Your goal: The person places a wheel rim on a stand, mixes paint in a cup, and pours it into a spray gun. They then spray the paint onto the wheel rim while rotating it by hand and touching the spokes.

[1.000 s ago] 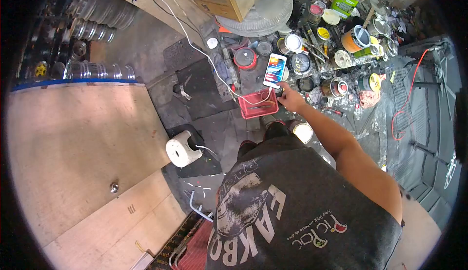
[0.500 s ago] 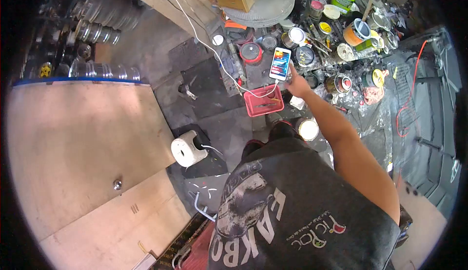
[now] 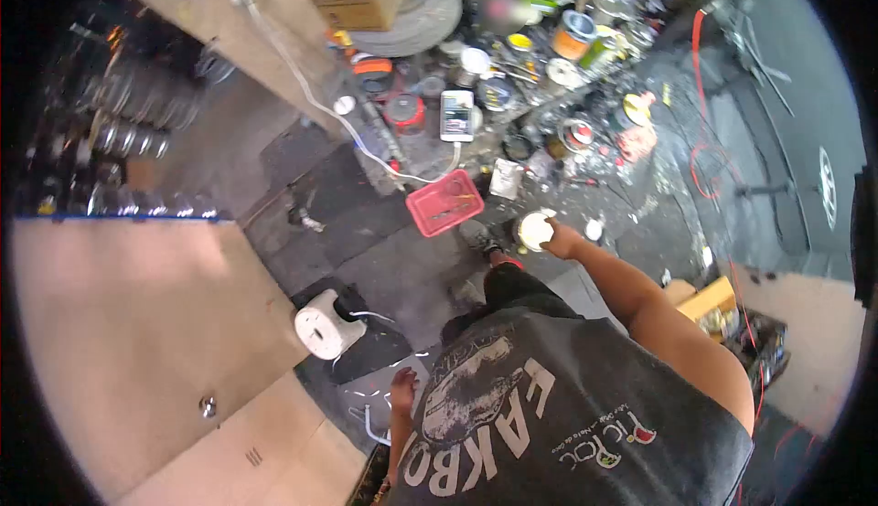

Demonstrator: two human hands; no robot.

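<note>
My right hand reaches down to a can with a white top near my feet; its fingers are closed on the can's right edge. My left hand hangs low beside my shirt, fingers loosely bent and slightly apart, with nothing visible in it. A white phone with a lit screen lies on the cluttered bench, a white cable running from its lower end. Between the phone and my feet is a red plastic tray holding a few thin tools.
Paint cans, such as an orange-and-blue one, crowd the bench. A white stool stands on the floor to my left, by a wooden panel. A red hose hangs at the right. A cardboard box sits at the back.
My right hand has left the phone and moved down to the white-topped can. The phone stays on the bench. My left hand has come into view, and my view has shifted rightward.
</note>
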